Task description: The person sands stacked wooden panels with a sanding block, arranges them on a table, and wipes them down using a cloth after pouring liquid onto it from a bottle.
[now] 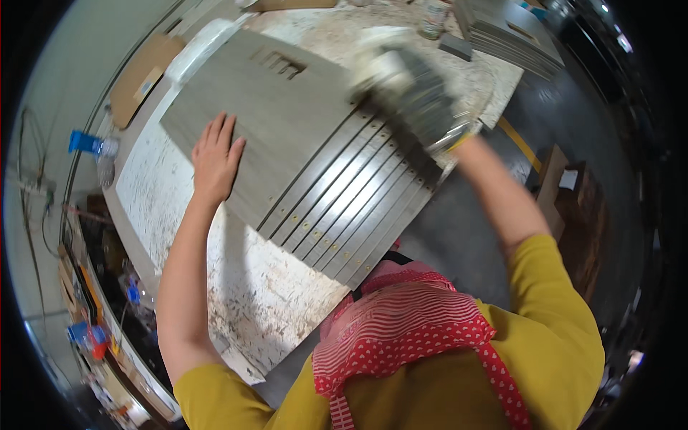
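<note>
- Left hand (215,159): bare, laid flat with the grip spread, palm down on the wide grey board (265,122), near its left edge.
- Right hand (401,89): in a blurred whitish glove; grip closed around a blurred grey object (423,115) that I cannot identify, held over the far ends of the strips.
- Wide grey board: wood-grain panel lying flat on the counter (179,215), with a row of small slots (283,64) near its far edge.
- Narrow grey strips (351,208): several, laid side by side and touching, just right of the wide board; small holes along their near ends, which overhang the counter's near edge.
- Counter: white, worn and speckled with dust.
- Stack of grey panels (509,36): far right on the counter, well apart from the hands.
- Plastic bottle with blue cap (97,147): left, beyond the counter.
- Red patterned apron (408,330): worn over a yellow long-sleeved top (559,337), near edge.
</note>
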The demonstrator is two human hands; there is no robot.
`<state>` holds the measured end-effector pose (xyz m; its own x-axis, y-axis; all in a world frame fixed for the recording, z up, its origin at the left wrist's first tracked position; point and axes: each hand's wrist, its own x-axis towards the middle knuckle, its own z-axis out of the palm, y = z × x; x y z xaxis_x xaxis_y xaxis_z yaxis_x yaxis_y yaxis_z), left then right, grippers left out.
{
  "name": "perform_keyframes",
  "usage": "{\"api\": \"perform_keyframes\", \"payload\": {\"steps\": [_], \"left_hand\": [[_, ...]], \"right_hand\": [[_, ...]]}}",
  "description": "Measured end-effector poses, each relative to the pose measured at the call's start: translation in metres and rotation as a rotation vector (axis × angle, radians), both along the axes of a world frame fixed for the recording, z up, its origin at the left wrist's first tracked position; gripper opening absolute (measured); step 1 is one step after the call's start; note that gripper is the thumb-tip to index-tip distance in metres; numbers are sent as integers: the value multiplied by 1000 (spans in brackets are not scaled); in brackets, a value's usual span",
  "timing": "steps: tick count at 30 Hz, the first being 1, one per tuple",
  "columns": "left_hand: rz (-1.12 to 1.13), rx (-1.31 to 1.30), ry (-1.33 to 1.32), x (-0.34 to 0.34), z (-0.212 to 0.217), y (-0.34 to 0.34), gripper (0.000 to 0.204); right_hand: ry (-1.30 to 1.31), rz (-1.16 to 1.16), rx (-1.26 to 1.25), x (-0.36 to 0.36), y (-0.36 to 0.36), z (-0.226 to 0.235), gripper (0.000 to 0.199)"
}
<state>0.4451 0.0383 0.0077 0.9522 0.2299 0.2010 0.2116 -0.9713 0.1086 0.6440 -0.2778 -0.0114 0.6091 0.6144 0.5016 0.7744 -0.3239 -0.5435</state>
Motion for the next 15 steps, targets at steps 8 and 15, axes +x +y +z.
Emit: {"api": "perform_keyframes", "payload": {"steps": [8, 15], "left_hand": [[-9, 1, 39, -2, -2, 5, 50], [25, -5, 4, 0, -1, 1, 51]], "right_hand": [[-15, 888, 57, -260, 103, -34, 40], [584, 622, -119, -111, 39, 32, 46]]}}
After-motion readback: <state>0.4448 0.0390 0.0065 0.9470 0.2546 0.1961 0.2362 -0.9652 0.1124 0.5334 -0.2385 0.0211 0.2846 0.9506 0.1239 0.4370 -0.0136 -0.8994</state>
